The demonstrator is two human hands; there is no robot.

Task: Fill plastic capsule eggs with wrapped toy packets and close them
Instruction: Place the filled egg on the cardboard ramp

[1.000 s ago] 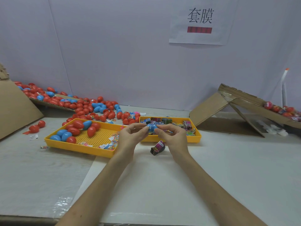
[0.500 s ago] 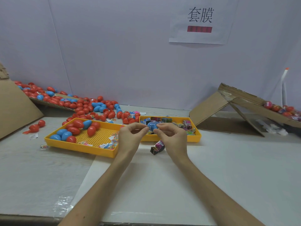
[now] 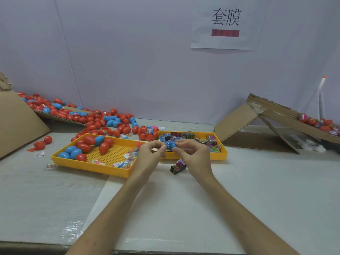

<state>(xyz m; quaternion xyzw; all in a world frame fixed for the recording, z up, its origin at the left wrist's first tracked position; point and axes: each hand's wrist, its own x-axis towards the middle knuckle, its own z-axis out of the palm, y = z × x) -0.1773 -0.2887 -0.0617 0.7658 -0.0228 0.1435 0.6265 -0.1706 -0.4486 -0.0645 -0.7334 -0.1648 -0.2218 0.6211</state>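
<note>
A blue capsule egg (image 3: 170, 145) is held in the air between both hands, above the front rim of the right tray. My left hand (image 3: 150, 155) pinches its left end with thumb and forefinger. My right hand (image 3: 193, 153) grips its right end, fingers curled over it. Printed film shows on the egg's left part. One dark pink wrapped packet (image 3: 177, 165) lies on the table just below my right hand. A yellow tray (image 3: 223, 155) behind my hands holds several wrapped packets (image 3: 211, 142).
A yellow perforated tray (image 3: 92, 165) at left holds red and blue eggs and small toy bags. Loose eggs (image 3: 103, 122) spill over the table behind it. Cardboard sheets (image 3: 20, 124) stand at far left. A cardboard ramp (image 3: 266, 115) at right carries wrapped eggs.
Both hands have stayed at the same spot with the blue egg between them. The fingers have shifted slightly around the egg.
</note>
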